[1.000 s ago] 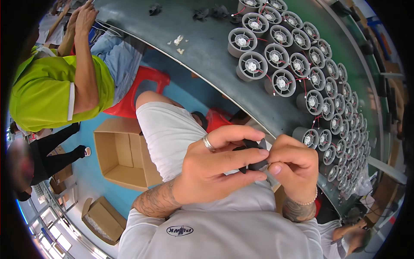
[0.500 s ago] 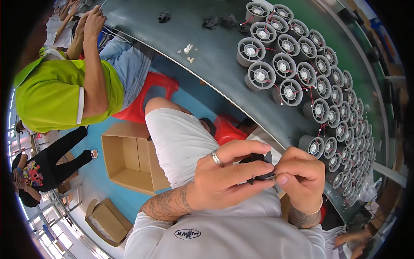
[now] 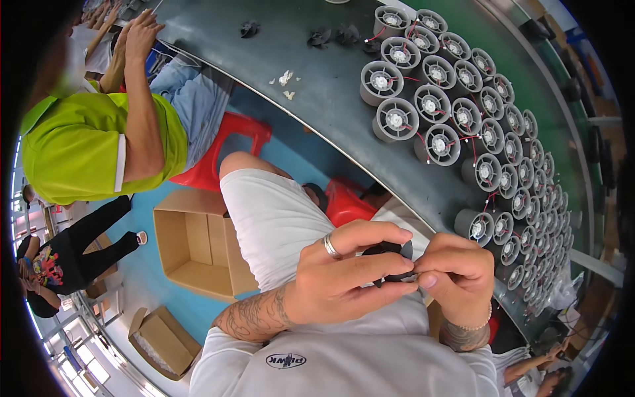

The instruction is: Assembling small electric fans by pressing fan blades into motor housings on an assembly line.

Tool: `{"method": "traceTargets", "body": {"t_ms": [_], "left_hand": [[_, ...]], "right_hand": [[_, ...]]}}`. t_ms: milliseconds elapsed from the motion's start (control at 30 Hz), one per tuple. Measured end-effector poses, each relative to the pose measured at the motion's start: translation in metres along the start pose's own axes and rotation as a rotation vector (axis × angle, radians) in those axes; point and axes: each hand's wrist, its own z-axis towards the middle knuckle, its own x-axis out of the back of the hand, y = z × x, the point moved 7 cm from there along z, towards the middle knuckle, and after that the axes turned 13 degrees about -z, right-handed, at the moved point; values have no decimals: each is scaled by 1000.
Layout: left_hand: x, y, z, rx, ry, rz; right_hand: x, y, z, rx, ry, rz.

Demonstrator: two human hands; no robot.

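Note:
My left hand (image 3: 337,270), with a ring on one finger, is closed round a small black fan wheel (image 3: 406,251). The fingers cover most of this piece, and its blades show between them. Close against it, my right hand (image 3: 455,268) has thumb and forefinger pinched together at the wheel's edge. Whatever lies in that pinch is too small and hidden to name. Both hands are held above my lap, beside the table edge. On the table to the right stand many grey round fan housings (image 3: 395,120) with white hubs and thin red wires.
Several black fan wheels (image 3: 319,38) and white scraps (image 3: 286,78) lie on the dark table (image 3: 331,92). At left, a co-worker in a yellow-green shirt (image 3: 99,142) sits on a red stool (image 3: 246,130). An open cardboard box (image 3: 198,245) stands on the blue floor; another box (image 3: 164,343) is behind it.
The view has shifted slightly. Both hands keep almost the same grip at the fan wheel, with only small finger movements.

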Motion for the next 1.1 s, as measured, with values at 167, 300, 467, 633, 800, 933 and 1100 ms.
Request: {"method": "traceTargets", "body": {"t_ms": [167, 300, 467, 633, 800, 933, 1100], "left_hand": [[-1, -1, -2, 40, 40, -27], [-2, -1, -2, 70, 45, -16], [-1, 1, -1, 77, 62, 14], [0, -4, -9, 141, 61, -35], [-1, -29, -15, 468, 213, -586], [-15, -44, -26, 858, 387, -1295], [-21, -42, -29, 838, 388, -1427]], "right_hand": [[1, -2, -1, 34, 28, -18], [1, -2, -2, 34, 28, -23], [-2, -3, -3, 26, 53, -11], [-4, 2, -6, -99, 163, -27], [-1, 14, -14, -50, 307, 166], [1, 30, -17, -209, 284, 426], [-8, 31, -16, -258, 244, 467]]}}
